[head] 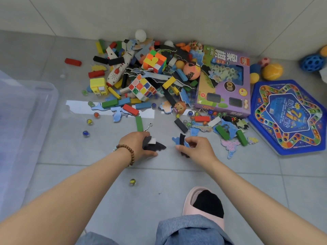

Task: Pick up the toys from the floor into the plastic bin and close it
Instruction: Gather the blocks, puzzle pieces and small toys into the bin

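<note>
Clear plastic bin (30, 110) sits at the left edge on the grey floor (159, 188). We see the toy pile (150, 76) far centre against the wall: blocks, cubes, puzzle bits, marbles. Blue game board (286, 117) is at right, purple box (224, 82) just left of it. We note the left hand (136, 144) gripping dark puzzle pieces (156, 147) and a white block (152, 141), near the pile's edge. The right hand (198, 147) pinches blue and black pieces (181, 139). One marble (132, 181) lies nearer.

A pink slipper (189, 203) and black sock (209, 204) on grey tiles (150, 206).
</note>
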